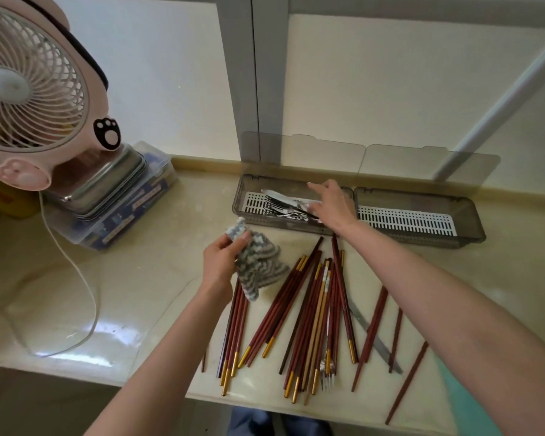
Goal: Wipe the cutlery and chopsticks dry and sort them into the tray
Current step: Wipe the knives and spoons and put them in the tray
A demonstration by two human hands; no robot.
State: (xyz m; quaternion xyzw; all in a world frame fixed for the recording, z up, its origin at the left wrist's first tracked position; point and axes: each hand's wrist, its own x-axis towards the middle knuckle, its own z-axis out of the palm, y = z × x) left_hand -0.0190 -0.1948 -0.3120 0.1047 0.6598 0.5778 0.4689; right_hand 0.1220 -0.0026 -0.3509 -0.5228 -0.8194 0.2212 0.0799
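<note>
A grey tray [243, 196] with two compartments and open clear lids stands at the back of the counter. Its left compartment holds metal cutlery [283, 204]; the right compartment [416, 220] shows only its white slotted insert. My right hand [331, 204] reaches into the left compartment, fingers spread over the cutlery; whether it grips a piece I cannot tell. My left hand [222, 262] holds a grey-and-white striped cloth [258, 265] above the counter. Several dark red chopsticks [299, 316] with gold tips lie fanned out near the front, with a fork [327, 377] and a knife [375, 338] among them.
A pink desk fan [29, 89] stands at the left on stacked metal trays [101, 180] and a plastic box [129, 209]; its white cord [88, 297] loops over the counter. A window wall backs the counter. The front edge drops off below the chopsticks.
</note>
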